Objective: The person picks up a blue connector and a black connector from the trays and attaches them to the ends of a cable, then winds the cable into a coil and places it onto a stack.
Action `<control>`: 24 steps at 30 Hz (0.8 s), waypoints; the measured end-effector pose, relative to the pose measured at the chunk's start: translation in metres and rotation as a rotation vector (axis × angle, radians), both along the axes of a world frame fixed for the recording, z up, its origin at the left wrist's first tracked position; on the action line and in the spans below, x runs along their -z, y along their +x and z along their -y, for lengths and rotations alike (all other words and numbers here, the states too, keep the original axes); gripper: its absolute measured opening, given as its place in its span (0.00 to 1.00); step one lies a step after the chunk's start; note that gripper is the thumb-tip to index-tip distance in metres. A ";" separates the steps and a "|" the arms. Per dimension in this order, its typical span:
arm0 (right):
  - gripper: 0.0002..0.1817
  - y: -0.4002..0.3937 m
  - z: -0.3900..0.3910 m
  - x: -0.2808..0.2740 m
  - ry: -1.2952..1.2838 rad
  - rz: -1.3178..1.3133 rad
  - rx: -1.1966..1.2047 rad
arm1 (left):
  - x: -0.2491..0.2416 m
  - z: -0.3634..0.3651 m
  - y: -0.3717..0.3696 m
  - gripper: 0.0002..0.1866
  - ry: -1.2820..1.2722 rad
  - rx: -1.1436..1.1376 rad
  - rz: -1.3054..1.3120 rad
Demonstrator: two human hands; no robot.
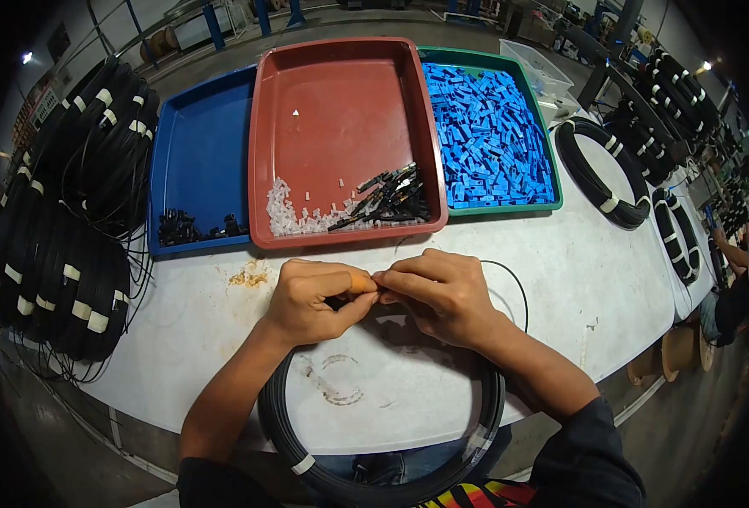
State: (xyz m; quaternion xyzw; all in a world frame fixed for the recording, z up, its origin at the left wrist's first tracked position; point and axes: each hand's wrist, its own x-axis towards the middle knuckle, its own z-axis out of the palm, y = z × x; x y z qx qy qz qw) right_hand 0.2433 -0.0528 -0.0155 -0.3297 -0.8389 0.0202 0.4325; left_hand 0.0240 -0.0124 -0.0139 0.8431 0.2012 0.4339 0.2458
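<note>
My left hand (311, 300) and my right hand (438, 292) meet fingertip to fingertip above the white table (578, 279), pinching the end of a thin black cable (517, 284) between them. A small part may sit in the fingers, but it is hidden. The cable loops out to the right of my right hand. A large coil of black cable (286, 427) lies under my forearms at the table's front edge. Just beyond my hands, the red tray (341, 102) holds small white pieces (294, 216) and black connector parts (387, 199).
A blue tray (201, 144) on the left holds a few black parts (184, 229). A green tray (552, 182) on the right is full of blue pieces (489, 135). Stacks of taped black cable coils (61, 212) stand left; more coils (599, 173) lie right. Another person sits at the far right (730, 288).
</note>
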 end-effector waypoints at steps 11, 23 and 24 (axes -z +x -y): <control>0.14 0.000 0.001 -0.001 -0.109 -0.049 -0.071 | -0.002 0.000 -0.002 0.04 0.014 -0.013 0.057; 0.08 -0.001 -0.001 0.001 -0.142 0.026 -0.104 | 0.004 -0.002 -0.009 0.08 -0.260 -0.089 0.238; 0.08 0.000 -0.001 0.001 -0.137 0.018 -0.097 | 0.004 -0.001 -0.009 0.08 -0.276 -0.112 0.247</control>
